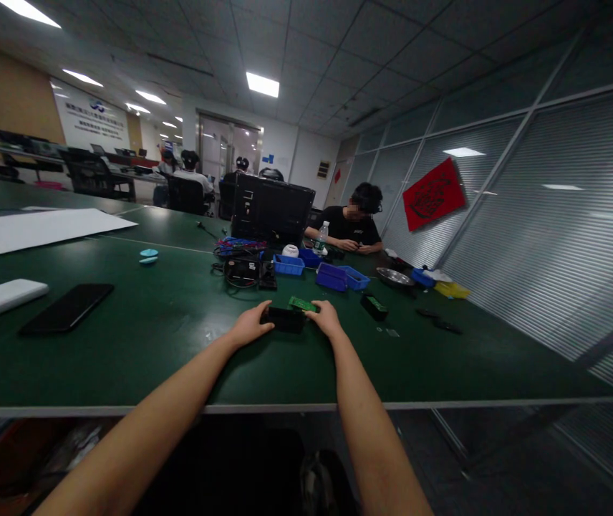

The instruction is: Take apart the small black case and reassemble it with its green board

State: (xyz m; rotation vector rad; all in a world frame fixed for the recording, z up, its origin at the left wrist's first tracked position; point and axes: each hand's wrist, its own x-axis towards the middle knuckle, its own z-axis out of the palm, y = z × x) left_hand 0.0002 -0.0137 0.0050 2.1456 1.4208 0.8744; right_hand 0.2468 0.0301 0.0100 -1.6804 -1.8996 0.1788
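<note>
My left hand (253,324) is closed on the left end of a black plastic case (286,321), thumb in front and fingers behind. At its right end, my right hand (326,318) pinches the edge of a green circuit board (302,304). The board lies tilted along the case's back right edge; whether it touches the case I cannot tell. To the right of my hands stands another black case with a green board in it (374,307). Small clear pieces (392,333) lie in front of that case.
Blue bins (288,265), a black device with cables (242,271) and a monitor (271,209) stand beyond my hands. A metal dish (395,277) and dark parts (446,325) lie at right. A black tablet-like slab (67,308) lies left. Across the table sits a person (350,223).
</note>
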